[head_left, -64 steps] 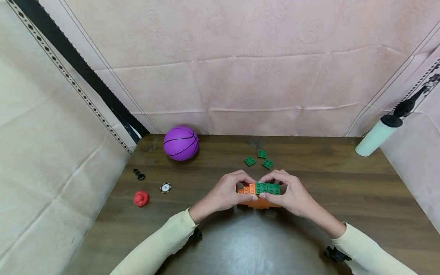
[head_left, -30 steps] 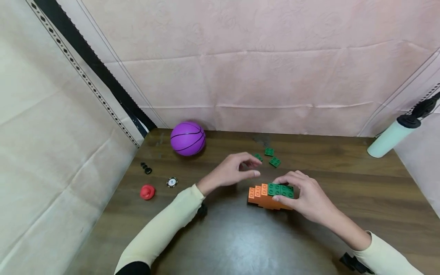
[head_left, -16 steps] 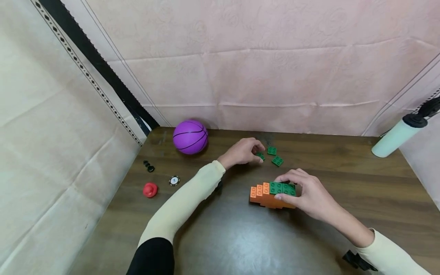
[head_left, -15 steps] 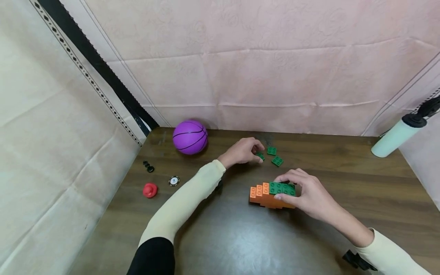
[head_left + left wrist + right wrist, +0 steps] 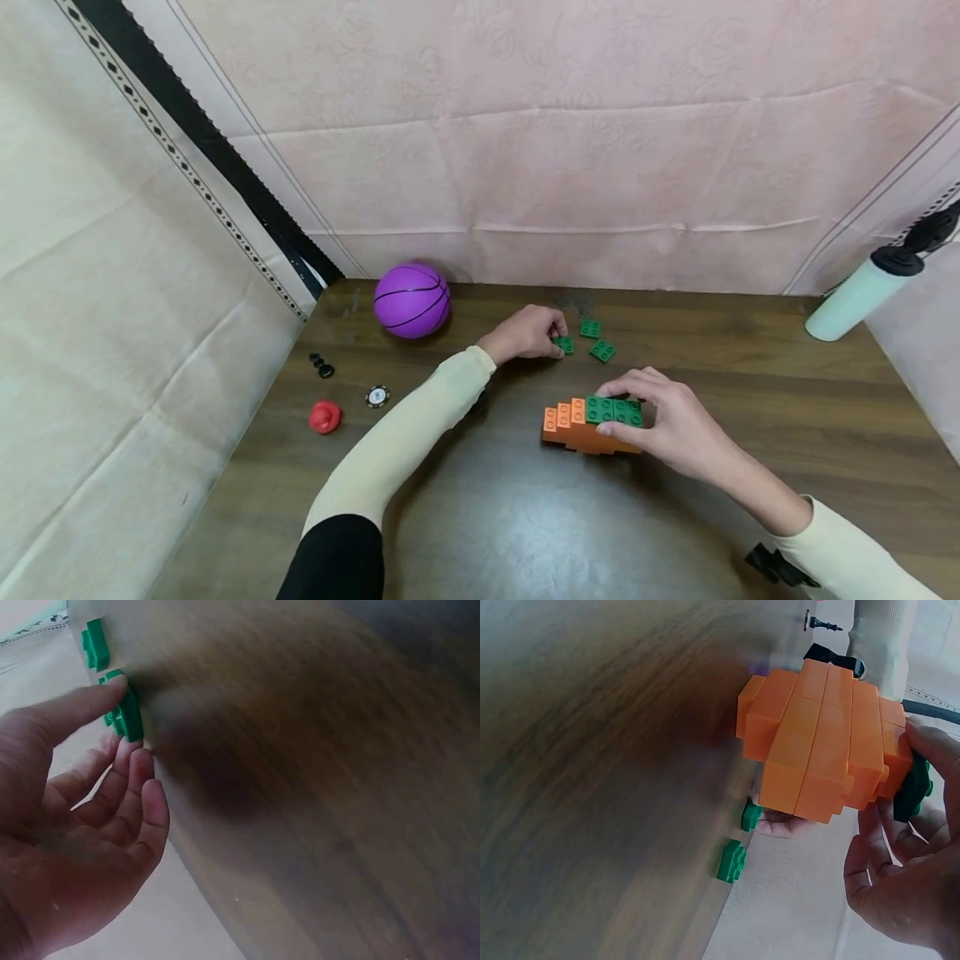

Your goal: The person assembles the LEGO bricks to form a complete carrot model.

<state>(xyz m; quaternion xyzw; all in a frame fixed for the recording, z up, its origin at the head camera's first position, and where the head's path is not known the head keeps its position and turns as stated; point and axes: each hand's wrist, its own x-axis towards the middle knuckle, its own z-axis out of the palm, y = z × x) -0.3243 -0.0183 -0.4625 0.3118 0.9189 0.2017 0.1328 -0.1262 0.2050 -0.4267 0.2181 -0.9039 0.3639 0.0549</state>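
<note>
On the table (image 5: 750,400), left hand (image 5: 525,333) pinches one of three green plates (image 5: 564,344); right hand (image 5: 667,421) grips one block stack (image 5: 581,425).

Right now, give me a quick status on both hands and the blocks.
Left hand pinching a loose green block. Right hand gripping the orange-and-green block stack on the table. Nothing between them.

Bare table (image 5: 750,392) right of block stack (image 5: 585,425) — unobstructed
</note>
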